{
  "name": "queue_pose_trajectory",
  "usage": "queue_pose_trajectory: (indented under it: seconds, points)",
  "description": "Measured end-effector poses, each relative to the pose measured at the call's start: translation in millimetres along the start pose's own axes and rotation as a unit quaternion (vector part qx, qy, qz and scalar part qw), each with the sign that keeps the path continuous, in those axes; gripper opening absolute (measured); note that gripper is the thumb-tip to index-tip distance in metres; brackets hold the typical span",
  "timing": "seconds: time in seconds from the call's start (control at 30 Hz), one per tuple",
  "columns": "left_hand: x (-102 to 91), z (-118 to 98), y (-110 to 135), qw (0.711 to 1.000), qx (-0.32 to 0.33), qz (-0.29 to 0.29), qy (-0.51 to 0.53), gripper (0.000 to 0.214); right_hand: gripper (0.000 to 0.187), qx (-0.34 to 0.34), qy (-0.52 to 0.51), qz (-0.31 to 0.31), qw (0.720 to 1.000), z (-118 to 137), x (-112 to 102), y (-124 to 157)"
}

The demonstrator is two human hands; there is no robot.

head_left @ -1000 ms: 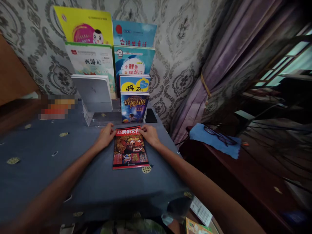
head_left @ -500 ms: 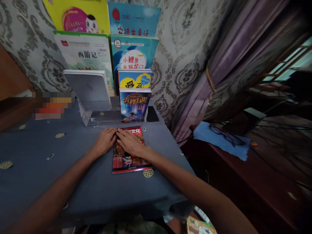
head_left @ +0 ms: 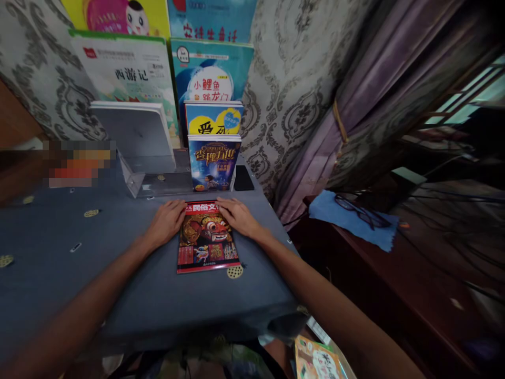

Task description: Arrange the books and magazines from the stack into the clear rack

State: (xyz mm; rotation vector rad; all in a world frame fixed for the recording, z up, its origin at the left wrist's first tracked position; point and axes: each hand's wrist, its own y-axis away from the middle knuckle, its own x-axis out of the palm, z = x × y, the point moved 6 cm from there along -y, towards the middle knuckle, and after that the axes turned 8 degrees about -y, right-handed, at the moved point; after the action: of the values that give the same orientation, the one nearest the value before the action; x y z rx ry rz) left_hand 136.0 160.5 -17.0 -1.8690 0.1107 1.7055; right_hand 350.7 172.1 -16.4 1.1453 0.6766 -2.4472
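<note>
A red magazine (head_left: 206, 242) with a mask on its cover lies flat on the blue-grey tablecloth (head_left: 118, 273). My left hand (head_left: 167, 221) rests flat beside its upper left corner, fingers stretched out, touching the edge. On the upper right corner lies my right hand (head_left: 235, 215), fingers flat over the title band. Neither hand holds anything. Just behind the magazine a dark blue book (head_left: 213, 162) stands upright in a clear tiered stand (head_left: 150, 181).
More children's books (head_left: 205, 79) fill the stand's upper tiers against the patterned wall. A black phone (head_left: 243, 178) lies right of the stand. A purple curtain (head_left: 355, 95) hangs at right. Glasses rest on a blue cloth (head_left: 355, 221) on a dark wooden side table.
My right hand has slid from the middle of the cover back to its upper right corner, uncovering the mask picture. The left hand has stayed at the left edge. The camera tilted slightly down.
</note>
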Motion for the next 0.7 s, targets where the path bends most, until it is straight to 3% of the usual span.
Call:
queue_pose_trajectory:
  seconds: [0.17,0.37,0.5,0.7]
  points:
    - [-4.6,-15,3,0.999,0.030,0.004,0.011,0.036,0.038,0.005,-0.067,-0.026,0.997,-8,-1,-3]
    - [-14.8,-88,18,0.977,0.183,0.034,0.102,0.038,0.038,-0.013,-0.065,-0.029,0.997,-9,5,-2]
    - [-21.0,-125,33,0.960,0.243,0.081,0.115,0.041,0.038,-0.009,-0.046,-0.021,0.999,-6,5,0]
    - [-27.7,-128,47,0.948,0.262,0.123,0.134,0.048,0.038,0.006,-0.041,-0.013,0.999,-5,4,1]
